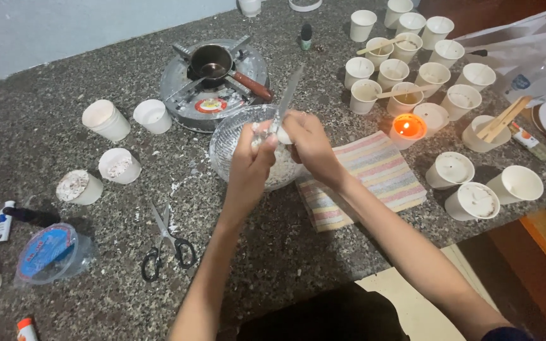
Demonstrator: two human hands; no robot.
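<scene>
Over the clear glass bowl (235, 136), a white wax lump (284, 135) and knife (287, 98), both hands' fingers (266, 146) clamped.

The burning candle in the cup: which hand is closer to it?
Right. The right hand is just left of the burning candle, across the striped cloth. The left hand is farther left, over the glass bowl.

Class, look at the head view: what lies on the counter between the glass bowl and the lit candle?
In the head view, the striped cloth lies flat between the glass bowl and the lit candle; the right hand reaches over its near corner.
</scene>
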